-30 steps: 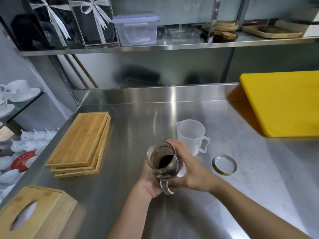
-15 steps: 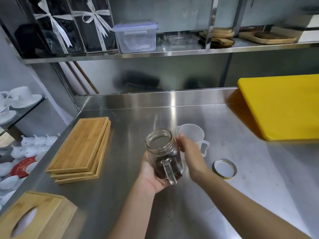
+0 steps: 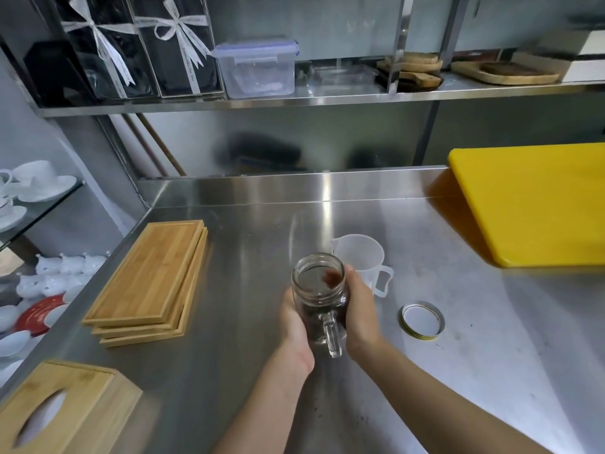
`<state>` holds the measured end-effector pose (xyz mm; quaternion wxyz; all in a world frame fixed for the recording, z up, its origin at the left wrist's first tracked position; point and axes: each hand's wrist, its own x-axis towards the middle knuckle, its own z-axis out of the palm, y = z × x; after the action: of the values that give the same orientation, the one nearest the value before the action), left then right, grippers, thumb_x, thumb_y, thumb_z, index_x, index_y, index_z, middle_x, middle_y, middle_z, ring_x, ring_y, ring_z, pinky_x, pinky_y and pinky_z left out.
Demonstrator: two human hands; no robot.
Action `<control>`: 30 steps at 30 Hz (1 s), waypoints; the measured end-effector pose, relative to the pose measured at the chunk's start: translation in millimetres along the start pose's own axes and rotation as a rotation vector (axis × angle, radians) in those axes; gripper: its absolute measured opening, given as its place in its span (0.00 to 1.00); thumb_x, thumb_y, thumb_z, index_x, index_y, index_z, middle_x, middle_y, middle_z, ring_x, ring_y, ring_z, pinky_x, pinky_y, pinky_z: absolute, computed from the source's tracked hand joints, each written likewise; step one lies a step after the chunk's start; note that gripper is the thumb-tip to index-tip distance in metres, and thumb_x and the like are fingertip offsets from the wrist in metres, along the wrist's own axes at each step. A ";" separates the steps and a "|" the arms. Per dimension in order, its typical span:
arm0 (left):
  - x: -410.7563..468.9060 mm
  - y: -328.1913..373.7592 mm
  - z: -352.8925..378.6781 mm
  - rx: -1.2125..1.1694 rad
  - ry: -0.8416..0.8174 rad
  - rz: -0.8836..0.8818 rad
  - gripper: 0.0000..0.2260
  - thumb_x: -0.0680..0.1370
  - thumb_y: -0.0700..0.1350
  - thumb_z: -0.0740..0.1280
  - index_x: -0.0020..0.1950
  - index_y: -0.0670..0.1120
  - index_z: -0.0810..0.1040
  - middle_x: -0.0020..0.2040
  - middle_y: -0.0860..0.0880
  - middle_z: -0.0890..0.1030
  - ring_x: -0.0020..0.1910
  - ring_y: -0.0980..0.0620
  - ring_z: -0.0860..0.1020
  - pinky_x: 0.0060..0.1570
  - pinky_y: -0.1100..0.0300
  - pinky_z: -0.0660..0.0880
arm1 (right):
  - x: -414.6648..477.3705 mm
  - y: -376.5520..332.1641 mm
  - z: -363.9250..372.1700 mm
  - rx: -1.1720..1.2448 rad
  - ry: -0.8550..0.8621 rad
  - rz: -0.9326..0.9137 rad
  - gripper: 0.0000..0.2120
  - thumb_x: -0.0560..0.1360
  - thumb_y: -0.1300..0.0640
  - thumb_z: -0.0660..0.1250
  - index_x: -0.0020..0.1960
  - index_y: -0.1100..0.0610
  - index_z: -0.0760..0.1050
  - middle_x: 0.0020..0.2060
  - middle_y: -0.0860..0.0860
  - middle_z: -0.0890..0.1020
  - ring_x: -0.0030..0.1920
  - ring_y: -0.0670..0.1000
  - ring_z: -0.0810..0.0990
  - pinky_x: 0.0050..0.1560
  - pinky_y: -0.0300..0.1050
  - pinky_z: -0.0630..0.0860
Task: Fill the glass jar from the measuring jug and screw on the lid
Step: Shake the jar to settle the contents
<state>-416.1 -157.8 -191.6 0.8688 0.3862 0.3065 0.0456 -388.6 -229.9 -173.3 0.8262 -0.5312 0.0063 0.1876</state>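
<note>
Both hands, left hand (image 3: 296, 326) and right hand (image 3: 360, 309), grip the open jar (image 3: 319, 296); the lid (image 3: 421, 320) lies at its 3 o'clock, the jug (image 3: 360, 257) at 1 o'clock.

There is just the one view, from a wide-angle camera on the person's head, looking forward and steeply down onto the steel counter (image 3: 255, 371). It sits close above the glass jar (image 3: 319, 296) near frame centre, with both forearms entering from the bottom edge. The shelf (image 3: 327, 99) runs across the top.
</note>
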 end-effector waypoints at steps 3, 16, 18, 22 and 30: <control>1.8 -11.4 -6.2 -0.035 -0.001 0.056 0.24 0.78 0.58 0.54 0.41 0.44 0.83 0.33 0.45 0.85 0.35 0.47 0.83 0.41 0.52 0.79 | -3.2 4.7 -5.0 0.029 -0.005 0.051 0.19 0.80 0.57 0.54 0.36 0.58 0.78 0.24 0.47 0.82 0.26 0.41 0.81 0.24 0.30 0.74; 11.3 -39.1 -32.3 -0.001 0.035 0.079 0.24 0.79 0.54 0.53 0.40 0.42 0.84 0.35 0.44 0.85 0.33 0.48 0.83 0.28 0.61 0.78 | -2.0 45.7 -27.5 -0.058 -0.008 0.123 0.21 0.81 0.53 0.52 0.45 0.63 0.81 0.33 0.51 0.86 0.37 0.46 0.84 0.31 0.32 0.77; 12.8 -40.8 -33.7 0.011 0.028 0.068 0.24 0.78 0.53 0.54 0.38 0.43 0.84 0.35 0.44 0.85 0.33 0.48 0.83 0.29 0.61 0.78 | -0.9 50.0 -28.6 -0.047 0.003 0.139 0.22 0.81 0.53 0.52 0.48 0.66 0.81 0.36 0.54 0.86 0.39 0.49 0.84 0.34 0.35 0.79; 14.3 -40.0 -35.1 0.064 0.003 0.091 0.25 0.78 0.54 0.54 0.36 0.43 0.86 0.36 0.44 0.86 0.37 0.47 0.83 0.40 0.56 0.79 | 1.8 54.4 -31.7 -0.085 0.001 0.128 0.22 0.81 0.53 0.53 0.48 0.64 0.81 0.38 0.54 0.86 0.42 0.49 0.84 0.37 0.36 0.79; 23.4 -33.6 -34.6 0.094 0.107 0.232 0.22 0.68 0.54 0.65 0.46 0.34 0.77 0.41 0.37 0.79 0.42 0.42 0.75 0.46 0.51 0.72 | 18.8 35.0 -58.0 -0.718 0.061 -0.201 0.06 0.78 0.60 0.62 0.44 0.57 0.77 0.40 0.51 0.81 0.43 0.50 0.78 0.45 0.34 0.73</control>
<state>-422.1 -151.5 -244.5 0.8212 0.4562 0.3075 0.1517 -371.3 -262.5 -233.1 0.6011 -0.7903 -0.0876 0.0800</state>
